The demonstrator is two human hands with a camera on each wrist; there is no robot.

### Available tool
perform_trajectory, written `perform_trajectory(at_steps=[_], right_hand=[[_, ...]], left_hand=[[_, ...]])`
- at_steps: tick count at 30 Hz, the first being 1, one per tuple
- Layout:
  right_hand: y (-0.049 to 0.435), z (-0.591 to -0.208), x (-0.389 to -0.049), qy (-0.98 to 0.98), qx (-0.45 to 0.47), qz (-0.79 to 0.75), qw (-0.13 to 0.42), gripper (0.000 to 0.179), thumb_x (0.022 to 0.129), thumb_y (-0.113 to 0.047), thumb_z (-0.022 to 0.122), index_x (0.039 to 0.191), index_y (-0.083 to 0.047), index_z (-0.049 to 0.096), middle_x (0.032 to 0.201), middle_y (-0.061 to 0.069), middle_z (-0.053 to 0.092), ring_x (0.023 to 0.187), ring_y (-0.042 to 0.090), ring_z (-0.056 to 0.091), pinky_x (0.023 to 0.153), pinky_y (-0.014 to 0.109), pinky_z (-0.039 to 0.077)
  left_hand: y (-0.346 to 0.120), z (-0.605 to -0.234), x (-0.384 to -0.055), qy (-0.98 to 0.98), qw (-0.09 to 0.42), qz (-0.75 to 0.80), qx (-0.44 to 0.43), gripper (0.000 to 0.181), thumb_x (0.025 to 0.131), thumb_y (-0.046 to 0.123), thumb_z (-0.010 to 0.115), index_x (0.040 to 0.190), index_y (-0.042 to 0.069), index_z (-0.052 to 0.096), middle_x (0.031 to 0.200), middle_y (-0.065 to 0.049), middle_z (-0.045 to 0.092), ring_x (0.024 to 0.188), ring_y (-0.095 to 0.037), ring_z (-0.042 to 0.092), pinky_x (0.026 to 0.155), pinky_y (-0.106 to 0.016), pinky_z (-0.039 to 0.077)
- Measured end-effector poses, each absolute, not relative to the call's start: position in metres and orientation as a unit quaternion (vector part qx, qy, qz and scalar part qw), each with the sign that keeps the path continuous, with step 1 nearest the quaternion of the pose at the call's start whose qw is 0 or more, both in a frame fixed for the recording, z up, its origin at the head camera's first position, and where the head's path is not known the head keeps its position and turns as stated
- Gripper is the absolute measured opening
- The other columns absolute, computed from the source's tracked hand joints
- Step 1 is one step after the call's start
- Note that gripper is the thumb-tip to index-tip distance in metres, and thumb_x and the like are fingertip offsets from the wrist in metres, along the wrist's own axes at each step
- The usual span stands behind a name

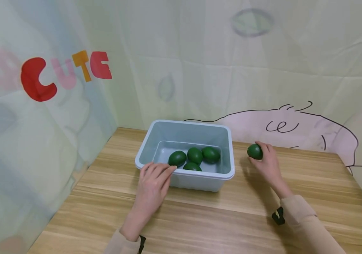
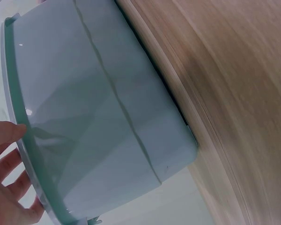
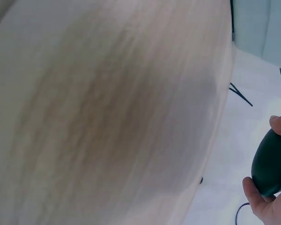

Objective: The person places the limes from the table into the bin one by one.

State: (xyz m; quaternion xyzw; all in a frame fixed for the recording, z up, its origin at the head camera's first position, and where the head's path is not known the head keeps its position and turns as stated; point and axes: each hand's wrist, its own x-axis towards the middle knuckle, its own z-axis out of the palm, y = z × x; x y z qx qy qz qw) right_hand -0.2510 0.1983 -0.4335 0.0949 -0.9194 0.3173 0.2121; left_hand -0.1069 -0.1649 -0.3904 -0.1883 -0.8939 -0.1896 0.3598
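A light blue-grey plastic bin (image 1: 196,181) stands on the wooden table. Inside it, several dark green avocados (image 1: 211,154) lie on the floor towards the front and right. My left hand (image 1: 152,185) grips the bin's front rim near its left corner; in the left wrist view the thumb (image 2: 11,132) lies against the rim. To the right of the bin, my right hand (image 1: 268,165) holds another avocado (image 1: 254,151) between thumb and fingers, over the far part of the table. The right wrist view shows this smooth, oval avocado (image 3: 271,164) partly cut off by the frame edge.
The wooden table (image 1: 206,225) reaches to a printed cloth backdrop (image 1: 181,88) at the back and left. Coloured letters (image 1: 39,79) and a line-drawn pale figure are printed on the cloth. The bin stands near the table's back edge.
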Motion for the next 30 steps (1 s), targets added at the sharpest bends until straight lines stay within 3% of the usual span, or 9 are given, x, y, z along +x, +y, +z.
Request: perform_trajectory(at_steps=[30], right_hand=[[0.187,-0.395,-0.214,-0.904,0.139,0.311,0.257,0.066,0.069,-0.01,0.076,0.128,-0.01,0.047,0.121,0.02,0.048,0.108,0.037,0.046,0.083,0.056,0.044]], left_hand=[[-0.164,-0.391,-0.107,-0.894,0.36,-0.191,-0.186,0.027,0.081,0.01,0.066,0.107,0.017,0.067,0.102,0.0,0.066,0.1,-0.02,0.056,0.099,-0.046,0.034]])
